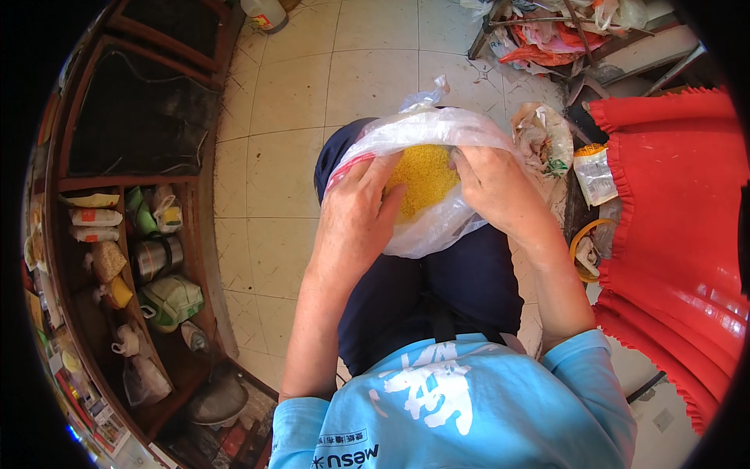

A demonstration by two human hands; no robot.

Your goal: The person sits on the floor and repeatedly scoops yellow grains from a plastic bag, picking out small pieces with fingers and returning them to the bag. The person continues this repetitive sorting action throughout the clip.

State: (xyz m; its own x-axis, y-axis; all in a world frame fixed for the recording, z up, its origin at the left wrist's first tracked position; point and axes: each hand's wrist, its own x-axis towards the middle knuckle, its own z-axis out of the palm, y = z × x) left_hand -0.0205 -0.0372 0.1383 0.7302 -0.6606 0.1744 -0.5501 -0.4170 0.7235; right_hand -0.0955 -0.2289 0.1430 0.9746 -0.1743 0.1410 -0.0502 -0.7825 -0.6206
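Observation:
A thin white plastic bag [430, 126] rests across my knees with its mouth spread wide. Small yellow grains [423, 179], like millet, lie inside it. On the left, my left hand [366, 202] bears on the bag's rim near a pink-red strip, its thumb and fingers over the grains. My right hand [483, 179] is at the opposite side of the mouth, fingertips bent inward at the edge of the grains. Whether its fingers pinch the plastic is hidden. A twisted knot of the bag sticks up at the far side.
An open wooden cabinet [129, 182] with bagged goods stands at left. A red ruffled cloth [674, 234] hangs at right. Beside it are a crumpled bag [542, 140] and a yellow-rimmed container [577, 252]. A rack [486, 35] of plastic bags and a plastic jug [263, 12] stand farther off.

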